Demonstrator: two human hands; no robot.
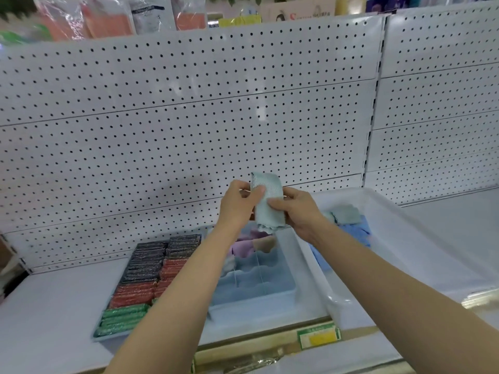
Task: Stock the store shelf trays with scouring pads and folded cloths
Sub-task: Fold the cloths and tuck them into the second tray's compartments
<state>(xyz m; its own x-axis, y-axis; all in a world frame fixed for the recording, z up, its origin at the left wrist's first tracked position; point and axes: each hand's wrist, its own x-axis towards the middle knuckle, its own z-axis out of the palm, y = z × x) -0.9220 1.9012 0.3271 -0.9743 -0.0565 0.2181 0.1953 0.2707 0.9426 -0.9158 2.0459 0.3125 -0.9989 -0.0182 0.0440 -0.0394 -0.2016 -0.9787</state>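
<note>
Folded pale-green cloth (267,202): pinched between left hand (239,205) and right hand (295,211), held above divided blue tray (270,295). Scouring pads (151,268): rows in adjacent tray.

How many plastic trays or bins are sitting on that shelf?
3. A scouring pad tray on the left, a divided blue tray in the middle under the hands, and a big white bin on the right holding cloths. Others may lie out of view.
</note>
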